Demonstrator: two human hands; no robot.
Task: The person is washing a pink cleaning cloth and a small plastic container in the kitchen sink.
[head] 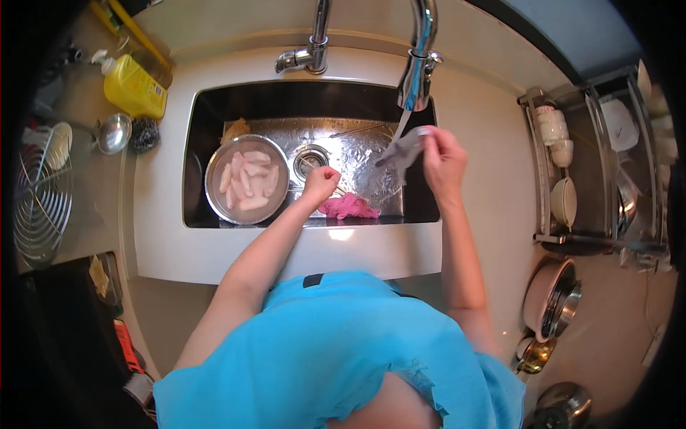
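My right hand grips a limp, greyish translucent plastic sheet or bag at its upper edge, below the pull-out faucet head. A stream of water runs from the faucet beside it. Over the sink, near the drain, my left hand has its fingertips pinched together; whether something thin is between them I cannot tell. Just below that hand lies a crumpled pink cloth. To its left, a round metal bowl holds raw chicken wing pieces in cloudy water.
A second chrome faucet stands behind the steel sink. At left are a yellow pump bottle, a metal ladle and a dark scouring pad. A dish rack with bowls and several pots line the right side.
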